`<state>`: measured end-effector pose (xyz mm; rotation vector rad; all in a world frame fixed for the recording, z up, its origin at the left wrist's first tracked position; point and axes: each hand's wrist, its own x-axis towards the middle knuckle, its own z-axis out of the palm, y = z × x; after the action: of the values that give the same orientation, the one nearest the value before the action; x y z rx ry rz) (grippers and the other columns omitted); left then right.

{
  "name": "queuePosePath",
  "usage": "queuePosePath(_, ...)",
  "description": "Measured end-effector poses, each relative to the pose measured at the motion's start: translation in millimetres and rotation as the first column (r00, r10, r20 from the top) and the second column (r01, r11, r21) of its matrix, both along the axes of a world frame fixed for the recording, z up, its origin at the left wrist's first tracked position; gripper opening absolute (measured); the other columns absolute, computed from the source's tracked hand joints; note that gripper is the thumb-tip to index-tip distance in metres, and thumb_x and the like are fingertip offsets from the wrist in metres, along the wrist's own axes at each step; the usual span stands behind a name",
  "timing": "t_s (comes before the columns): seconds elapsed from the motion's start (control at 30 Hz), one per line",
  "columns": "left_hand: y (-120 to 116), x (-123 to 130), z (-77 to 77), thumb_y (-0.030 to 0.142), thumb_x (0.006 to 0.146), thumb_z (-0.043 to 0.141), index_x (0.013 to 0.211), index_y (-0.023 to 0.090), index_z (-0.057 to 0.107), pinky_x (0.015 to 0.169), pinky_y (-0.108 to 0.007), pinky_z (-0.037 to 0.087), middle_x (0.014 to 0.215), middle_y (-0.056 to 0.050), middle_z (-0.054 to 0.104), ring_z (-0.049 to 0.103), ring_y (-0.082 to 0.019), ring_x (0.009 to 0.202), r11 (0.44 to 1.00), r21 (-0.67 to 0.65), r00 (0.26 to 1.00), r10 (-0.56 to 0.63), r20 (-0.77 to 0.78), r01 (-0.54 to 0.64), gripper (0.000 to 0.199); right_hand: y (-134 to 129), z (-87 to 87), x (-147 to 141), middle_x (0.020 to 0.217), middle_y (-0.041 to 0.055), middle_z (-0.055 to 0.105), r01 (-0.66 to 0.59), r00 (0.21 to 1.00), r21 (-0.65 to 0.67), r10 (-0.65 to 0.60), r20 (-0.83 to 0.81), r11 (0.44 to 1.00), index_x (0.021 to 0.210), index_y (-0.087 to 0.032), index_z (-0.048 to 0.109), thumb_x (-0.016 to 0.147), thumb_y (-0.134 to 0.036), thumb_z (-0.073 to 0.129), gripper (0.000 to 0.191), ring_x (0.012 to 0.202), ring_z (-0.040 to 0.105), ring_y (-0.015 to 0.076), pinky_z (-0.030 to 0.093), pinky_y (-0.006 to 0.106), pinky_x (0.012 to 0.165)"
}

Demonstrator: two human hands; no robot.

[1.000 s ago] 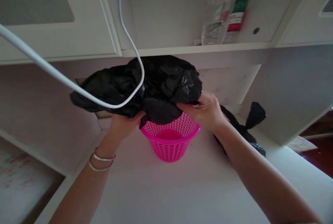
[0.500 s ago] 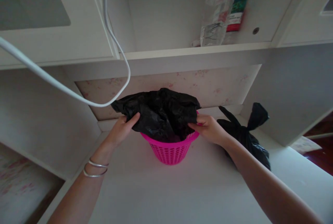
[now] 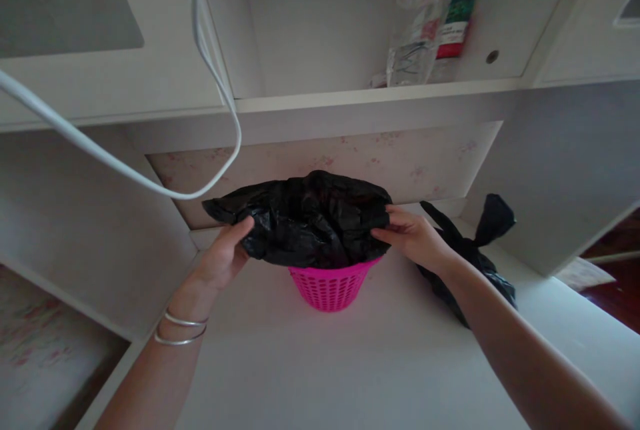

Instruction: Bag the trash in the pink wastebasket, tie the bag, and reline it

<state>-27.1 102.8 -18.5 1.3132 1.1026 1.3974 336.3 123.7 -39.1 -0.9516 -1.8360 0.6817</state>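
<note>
A black plastic bag (image 3: 310, 223) is spread over the top of a pink perforated basket (image 3: 329, 289), covering most of its rim. My left hand (image 3: 229, 251) grips the bag's left edge, thumb on top and the other fingers mostly hidden beneath. On the right side, my right hand (image 3: 407, 233) pinches the bag's edge between thumb and fingers, just above the basket rim. The basket stands upright on a white surface (image 3: 310, 370).
A tied black bag (image 3: 473, 250) lies to the right, partly behind my right forearm. A white cable (image 3: 150, 180) hangs at the upper left. Above, a shelf (image 3: 370, 98) holds a clear plastic bottle (image 3: 413, 50) and a green-and-red package (image 3: 456, 20).
Both hands have moved apart, my left hand leftward and my right hand slightly rightward. The bag is stretched wider and now covers more of the basket's rim.
</note>
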Motion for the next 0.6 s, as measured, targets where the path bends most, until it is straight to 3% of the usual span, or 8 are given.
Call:
queuePosePath(0.07, 1, 2, 6.9, 0.079, 0.083, 0.055, 0.112, 0.019, 0.078, 0.097, -0.054, 0.062, 0.113, -0.015, 0.082, 0.075, -0.038, 0.112, 0.999, -0.035, 0.999, 0.025, 0.034, -0.024, 0.07, 2, -4.7, -2, 0.097, 0.0075, 0.074, 0.048, 0.996, 0.186, -0.061, 0.065, 0.981, 0.09, -0.021, 0.08, 0.087, -0.032, 0.073, 0.014, 0.087, 0.07, 0.0221, 0.06, 0.037, 0.079)
queuePosePath(0.1, 2, 4, 9.5, 0.078, 0.085, 0.054, 0.112, 0.018, 0.078, 0.097, -0.054, 0.062, 0.112, -0.016, 0.082, 0.075, -0.038, 0.112, 0.997, -0.053, 0.999, 0.047, 0.015, -0.047, 0.07, 3, -7.5, -2, 0.101, 0.0087, 0.075, 0.074, 0.992, 0.242, -0.096, 0.08, 0.967, 0.092, -0.021, 0.08, 0.087, -0.029, 0.072, 0.013, 0.09, 0.071, 0.0236, 0.06, 0.04, 0.084)
queuePosePath(0.2, 4, 9, 12.6, 0.06, 0.078, 0.075, 0.11, 0.015, 0.079, 0.103, -0.056, 0.059, 0.115, -0.017, 0.081, 0.073, -0.041, 0.115, 0.992, -0.054, 0.99, 0.106, -0.094, -0.112, 0.056, 6, -13.4, -5, 0.132, 0.0144, 0.07, 0.148, 0.982, 0.321, -0.178, 0.064, 0.935, 0.121, -0.022, 0.076, 0.088, -0.026, 0.069, 0.033, 0.117, 0.069, 0.0306, 0.056, 0.049, 0.103)
queuePosePath(0.27, 6, 12, 13.0, 0.05, 0.073, 0.083, 0.114, 0.018, 0.077, 0.114, -0.055, 0.05, 0.128, -0.013, 0.077, 0.067, -0.039, 0.128, 0.987, 0.019, 0.978, 0.158, -0.134, -0.157, 0.053, 8, -12.7, -8, 0.153, 0.0151, 0.057, 0.202, 0.969, 0.376, -0.241, 0.059, 0.904, 0.146, -0.024, 0.06, 0.09, -0.025, 0.066, 0.057, 0.125, 0.066, 0.0315, 0.055, 0.05, 0.106)
queuePosePath(0.37, 13, 16, 12.5, 0.046, 0.074, 0.084, 0.116, 0.022, 0.076, 0.127, -0.048, 0.034, 0.135, -0.008, 0.074, 0.054, -0.036, 0.143, 0.933, 0.273, 0.906, 0.313, -0.285, -0.236, 0.049, 12, -7.2, -13, 0.15, 0.0147, 0.06, 0.274, 0.945, 0.427, -0.323, 0.046, 0.862, 0.163, -0.025, 0.036, 0.089, -0.023, 0.064, 0.079, 0.114, 0.072, 0.0303, 0.06, 0.049, 0.1)
queuePosePath(0.47, 25, 19, 6.5, 0.047, 0.075, 0.08, 0.106, 0.023, 0.078, 0.128, -0.048, 0.032, 0.125, -0.009, 0.078, 0.057, -0.037, 0.14, 0.867, 0.459, 0.815, 0.402, -0.418, -0.192, 0.039, 15, -4.4, -17, 0.131, 0.0128, 0.072, 0.329, 0.921, 0.388, -0.384, 0.071, 0.861, 0.158, -0.025, 0.046, 0.081, -0.012, 0.06, 0.079, 0.113, 0.072, 0.0316, 0.058, 0.048, 0.101)
queuePosePath(0.6, 35, 16, -4.5, 0.047, 0.066, 0.087, 0.102, 0.023, 0.078, 0.122, -0.052, 0.04, 0.121, -0.01, 0.079, 0.064, -0.039, 0.131, 0.904, 0.41, 0.837, 0.312, -0.45, -0.117, 0.043, 15, -3.1, -10, 0.112, 0.0102, 0.075, 0.279, 0.93, 0.286, -0.332, 0.156, 0.917, 0.117, -0.024, 0.078, 0.072, -0.011, 0.067, 0.049, 0.107, 0.072, 0.0304, 0.057, 0.047, 0.099)
